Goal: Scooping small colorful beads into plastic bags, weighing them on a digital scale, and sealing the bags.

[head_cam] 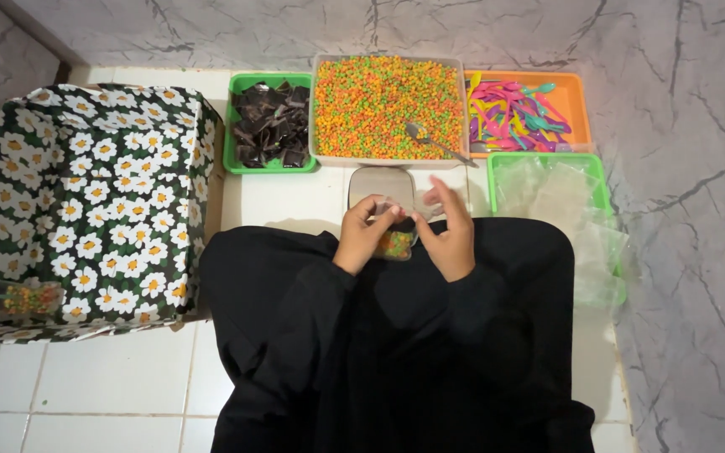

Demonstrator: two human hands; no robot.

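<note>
Person sits on the white tiled floor (111,377) w/ everything fanned out in reach. Left hand (362,235) and right hand (451,231) both pinch the top of a small clear bag (396,243) half full of colourful pellets, held just above the lap, prob so nothing spills. Left grip is closed on the bag's edge; right grip pinches w/ thumb + forefinger, other fingers spread.

Straight ahead at 12 o'clock: a small scale (382,186), then the big clear tub of pellets (379,105) w/ a metal spoon (434,141) resting in it, handle toward the right hand. At 11, a green tray of dark wrappers (268,124). At 1, an orange tray of plastic spoons (522,113); at 2, a green tray of empty clear bags (547,189). At 9, a daisy-print box (86,201) w/ a filled bag (31,298) on it.
</note>
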